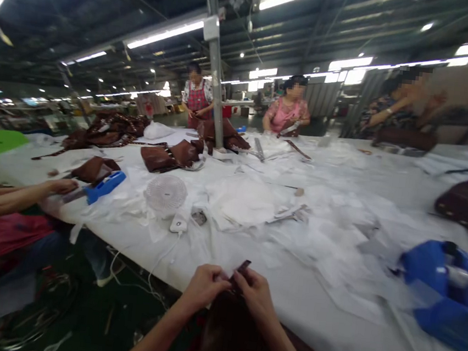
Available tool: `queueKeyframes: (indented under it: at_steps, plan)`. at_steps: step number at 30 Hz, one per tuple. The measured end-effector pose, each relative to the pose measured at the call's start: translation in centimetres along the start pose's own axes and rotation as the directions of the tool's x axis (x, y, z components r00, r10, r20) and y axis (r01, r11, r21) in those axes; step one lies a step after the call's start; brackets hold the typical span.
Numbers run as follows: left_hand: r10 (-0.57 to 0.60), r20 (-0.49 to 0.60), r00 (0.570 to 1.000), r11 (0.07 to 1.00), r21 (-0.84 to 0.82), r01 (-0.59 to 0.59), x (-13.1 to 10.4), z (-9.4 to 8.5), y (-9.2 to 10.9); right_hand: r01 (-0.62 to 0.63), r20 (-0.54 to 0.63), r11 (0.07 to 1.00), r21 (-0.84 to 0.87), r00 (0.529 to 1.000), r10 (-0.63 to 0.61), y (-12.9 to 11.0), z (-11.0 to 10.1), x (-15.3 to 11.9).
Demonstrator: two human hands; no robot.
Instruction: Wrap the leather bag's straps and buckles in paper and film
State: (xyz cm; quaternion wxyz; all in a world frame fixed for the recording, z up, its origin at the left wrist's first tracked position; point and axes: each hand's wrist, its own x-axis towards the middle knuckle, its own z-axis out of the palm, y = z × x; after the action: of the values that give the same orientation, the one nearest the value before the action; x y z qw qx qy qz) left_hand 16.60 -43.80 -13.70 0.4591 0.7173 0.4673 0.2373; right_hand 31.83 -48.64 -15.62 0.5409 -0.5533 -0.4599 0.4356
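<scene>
The dark brown leather-like piece (227,329) lies at the table's near edge, its narrow dark strap end (244,266) pinched by left hand (205,286) and right hand (255,292); probably supple (perhaps slippery), best held near that strap

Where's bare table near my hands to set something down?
Right of the right hand, the white tabletop looks bare, short of the blue holder. A smaller patch lies between the left hand and the white fan. Crowded: beyond the hands, where loose white sheets pile up.
</scene>
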Motion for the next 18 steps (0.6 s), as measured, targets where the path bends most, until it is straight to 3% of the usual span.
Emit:
queueKeyframes:
  at_steps: [6, 13, 15, 18]
  plan:
    - [0.065, -0.042, 0.997, 0.998, 0.028, -0.063, -0.7, 0.2, -1.5, -0.017, 0.015, 0.999, -0.033, 1.0, 0.018, 0.2, 0.5, -0.9]
    - [-0.019, -0.028, 0.999, 0.994, -0.112, 0.016, -0.6, 1.1, -2.5, -0.041, -0.037, 0.999, -0.03, 0.999, 0.04, 0.7, 0.7, -0.9]
    - [-0.023, -0.077, 0.997, 0.989, -0.144, 0.012, -0.8, 1.6, -2.6, -0.048, -0.038, 0.999, -0.016, 0.998, 0.047, 0.9, 0.7, -0.7]
    - [0.034, -0.239, 0.97, 0.996, -0.076, -0.053, -1.2, 2.5, -2.7, -0.058, -0.019, 0.998, 0.008, 0.998, 0.058, 1.2, 0.7, -0.5]
